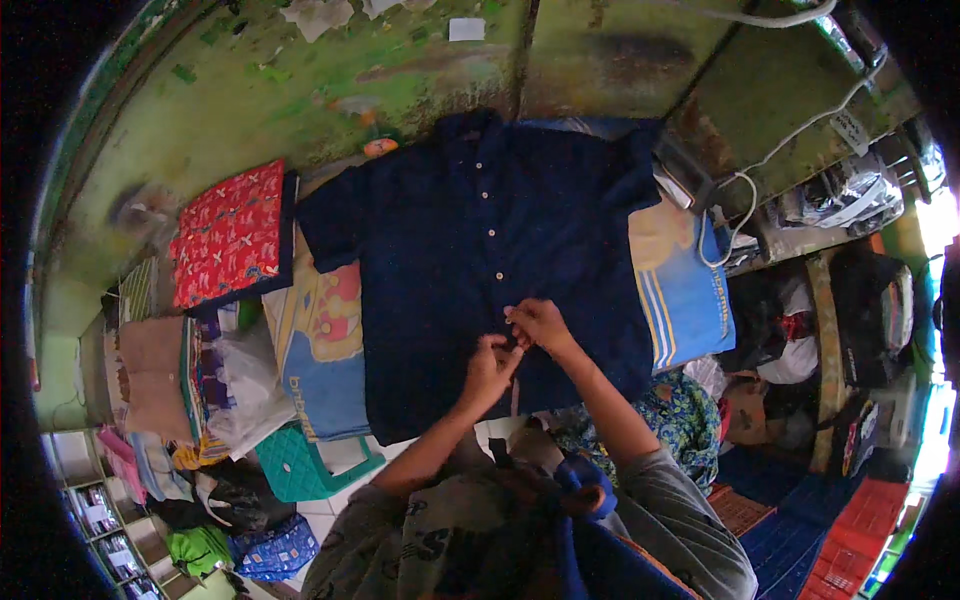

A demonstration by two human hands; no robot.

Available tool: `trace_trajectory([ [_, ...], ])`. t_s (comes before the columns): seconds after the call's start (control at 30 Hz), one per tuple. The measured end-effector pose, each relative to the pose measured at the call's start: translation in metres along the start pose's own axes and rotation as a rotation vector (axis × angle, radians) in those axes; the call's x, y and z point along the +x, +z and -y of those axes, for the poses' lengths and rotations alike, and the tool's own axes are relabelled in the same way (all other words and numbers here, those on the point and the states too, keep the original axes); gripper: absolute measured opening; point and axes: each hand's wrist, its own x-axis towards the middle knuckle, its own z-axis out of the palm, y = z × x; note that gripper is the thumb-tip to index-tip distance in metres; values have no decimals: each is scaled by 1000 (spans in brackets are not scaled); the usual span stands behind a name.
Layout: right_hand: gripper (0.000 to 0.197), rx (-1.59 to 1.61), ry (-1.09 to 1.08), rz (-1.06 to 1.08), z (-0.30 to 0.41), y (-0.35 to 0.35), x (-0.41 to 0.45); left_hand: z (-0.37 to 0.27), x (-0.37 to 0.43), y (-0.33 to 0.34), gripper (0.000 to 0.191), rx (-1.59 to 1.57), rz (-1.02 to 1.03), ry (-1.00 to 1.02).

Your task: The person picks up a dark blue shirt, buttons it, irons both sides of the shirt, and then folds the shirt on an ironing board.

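A dark navy short-sleeved button-up shirt [435,247] lies spread front up on a padded surface with a blue and yellow printed cover [682,292], its collar away from me. Several light buttons run down its front placket, and the upper ones look fastened. Both my hands meet at the lower placket. My right hand [541,327] pinches the placket edge by a button. Close beside it, my left hand [491,371] has its thumb and forefinger near the same edge; whether it grips the cloth is unclear.
Left of the shirt lie a folded red patterned cloth [229,232], stacked folded clothes [154,375] and a clear plastic bag [251,382]. A green plastic stool [292,465] stands below. An iron-like dark object [686,176] with a pale cord [795,139] is at the back right.
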Motion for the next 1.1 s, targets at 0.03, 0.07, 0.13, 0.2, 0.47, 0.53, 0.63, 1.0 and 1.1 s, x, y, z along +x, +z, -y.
trace_trajectory([
  [0.03, 24, -297, 25, -76, 11, 7, -4, 0, -7, 2, 33, -36, 11, -13],
  [0.07, 24, -298, 22, -70, 5, 13, -7, 1, -11, 2, 33, -33, 4, -15],
  [0.13, 24, -804, -385, -433, -13, 27, -20, -7, -16, -2, 30, 66, 182, 34],
  [0.2, 23, -728, -427, -457, -20, 28, -30, -7, -20, -5, 27, 149, 160, 175],
  [0.47, 16, -751, -340, -440, -44, 18, -77, -9, -25, -8, 17, 257, 46, 330],
  [0.53, 14, -653, -445, -488, -48, 14, -83, -11, -23, -2, 14, 322, -4, 298],
  [0.63, 16, -689, -508, -474, -50, 29, -80, -7, -23, -1, 9, 593, 5, 271],
  [1.0, 13, -147, -322, -64, -63, 9, -66, 2, -8, -21, 13, 81, 243, 37],
  [1.1, 7, 336, -134, 112, -66, 8, -61, 5, -10, -19, 17, -8, 207, -3],
])
